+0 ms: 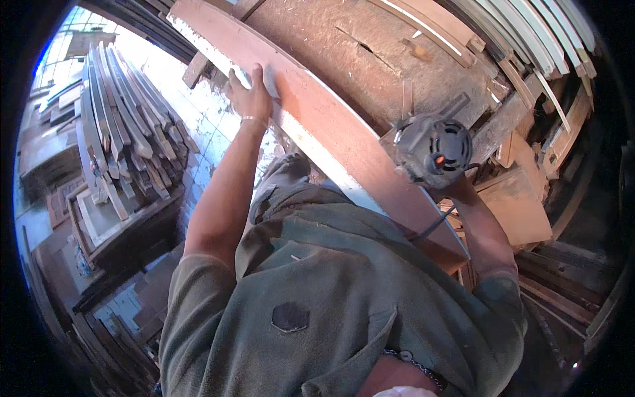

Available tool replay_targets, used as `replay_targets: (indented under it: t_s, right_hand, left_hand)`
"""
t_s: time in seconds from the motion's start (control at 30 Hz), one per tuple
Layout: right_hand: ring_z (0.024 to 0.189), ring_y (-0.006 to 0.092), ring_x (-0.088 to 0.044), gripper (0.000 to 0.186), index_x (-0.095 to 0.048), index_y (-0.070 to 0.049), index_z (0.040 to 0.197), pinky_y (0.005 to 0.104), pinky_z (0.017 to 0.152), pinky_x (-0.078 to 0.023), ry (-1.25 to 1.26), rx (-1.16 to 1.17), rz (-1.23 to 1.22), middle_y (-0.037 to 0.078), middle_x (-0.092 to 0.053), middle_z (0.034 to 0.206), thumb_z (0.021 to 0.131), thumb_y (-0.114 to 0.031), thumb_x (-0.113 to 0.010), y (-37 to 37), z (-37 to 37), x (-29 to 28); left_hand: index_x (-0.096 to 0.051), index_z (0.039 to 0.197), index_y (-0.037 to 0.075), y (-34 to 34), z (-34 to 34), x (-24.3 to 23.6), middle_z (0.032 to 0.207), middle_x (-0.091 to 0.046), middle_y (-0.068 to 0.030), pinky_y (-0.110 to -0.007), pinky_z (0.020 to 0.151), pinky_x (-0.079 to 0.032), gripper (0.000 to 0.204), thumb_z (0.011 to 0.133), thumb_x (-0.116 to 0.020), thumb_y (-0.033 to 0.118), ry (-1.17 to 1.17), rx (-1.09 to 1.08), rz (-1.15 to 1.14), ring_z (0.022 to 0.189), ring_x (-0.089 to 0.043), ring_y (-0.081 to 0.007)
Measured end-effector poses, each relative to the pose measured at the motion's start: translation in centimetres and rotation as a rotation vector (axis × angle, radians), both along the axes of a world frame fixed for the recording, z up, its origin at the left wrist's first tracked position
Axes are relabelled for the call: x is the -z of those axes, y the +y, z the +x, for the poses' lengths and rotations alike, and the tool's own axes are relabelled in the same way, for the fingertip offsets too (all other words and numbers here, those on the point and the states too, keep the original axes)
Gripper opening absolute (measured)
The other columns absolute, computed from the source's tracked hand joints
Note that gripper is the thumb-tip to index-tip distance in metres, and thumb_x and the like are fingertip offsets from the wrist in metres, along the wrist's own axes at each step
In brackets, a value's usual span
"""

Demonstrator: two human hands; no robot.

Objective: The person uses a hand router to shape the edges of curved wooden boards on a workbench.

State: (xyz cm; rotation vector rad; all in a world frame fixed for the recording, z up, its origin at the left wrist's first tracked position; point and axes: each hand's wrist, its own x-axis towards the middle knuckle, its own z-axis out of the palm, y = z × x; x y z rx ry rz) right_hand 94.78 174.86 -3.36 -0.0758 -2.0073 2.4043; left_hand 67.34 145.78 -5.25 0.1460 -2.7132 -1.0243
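A long reddish-brown wooden plank [324, 126] with a pale side edge runs slantwise from the far left to the near right, in front of my body. My left hand [250, 96] clasps its left edge, thumb near the top face and fingers over the side. A grey patch shows on the wood beside the thumb. In my right hand [460, 188] is a corded power tool [433, 149] with a round, dark, vented housing and a small orange spot. It sits over the plank's right edge. The tool's body hides most of my right fingers and its underside.
Beyond the plank lies a dusty wooden worktop [317, 40]. Long strips [522, 33] are stacked at the far right, and offcuts [516, 198] lie below them. A big pile of wood strips [122, 126] stands at the left. The tool's cord [436, 223] crosses the plank near my body.
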Motion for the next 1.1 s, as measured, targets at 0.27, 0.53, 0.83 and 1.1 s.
replay_targets:
  t_s: [0.27, 0.53, 0.83, 1.1]
  right_hand:
    - [0.120, 0.0262, -0.054, 0.093, -0.043, -0.010, 0.135, 0.0410, 0.102, -0.046, -0.208, -0.069, -0.391, 0.011, -0.056, 0.127, 0.061, -0.027, -0.096, -1.4, 0.3, 0.4]
    - [0.118, 0.0302, -0.053, 0.095, -0.039, -0.013, 0.136, 0.0462, 0.103, -0.044, 0.395, 0.001, 0.508, 0.014, -0.052, 0.127, 0.061, -0.022, -0.097, -0.8, -0.3, 1.9]
    - [0.123, 0.0326, -0.049, 0.096, -0.037, -0.014, 0.136, 0.0475, 0.107, -0.041, 0.536, 0.008, 0.693, 0.012, -0.050, 0.126, 0.061, -0.023, -0.097, -2.5, -4.5, 1.0]
    - [0.121, 0.0320, -0.052, 0.082, -0.046, -0.009, 0.131, 0.0456, 0.106, -0.042, 0.484, 0.090, 0.626, 0.012, -0.055, 0.125, 0.064, -0.022, -0.091, -4.5, -9.2, 1.7]
  left_hand:
    - [-0.037, 0.144, -0.010, 1.2, -0.6, 2.9, 0.131, -0.057, -0.0246, -0.038, 0.104, -0.044, 0.075, 0.085, -0.072, 0.022, 0.031, -0.205, 0.421, 0.120, -0.057, -0.0323]
    - [-0.041, 0.136, -0.001, 0.2, -1.6, 4.4, 0.107, -0.063, -0.0110, -0.029, 0.075, -0.053, 0.052, 0.090, -0.066, 0.005, 0.005, -0.032, 0.790, 0.090, -0.064, -0.0167]
    - [-0.038, 0.140, -0.009, 0.7, -0.6, 3.9, 0.127, -0.057, -0.0217, -0.037, 0.101, -0.044, 0.062, 0.091, -0.066, 0.015, -0.014, -0.031, 0.777, 0.115, -0.057, -0.0278]
    - [-0.037, 0.142, -0.011, 1.4, -0.2, 1.2, 0.130, -0.055, -0.0257, -0.040, 0.105, -0.040, 0.060, 0.098, -0.051, 0.027, -0.138, -0.058, 0.821, 0.121, -0.054, -0.0323]
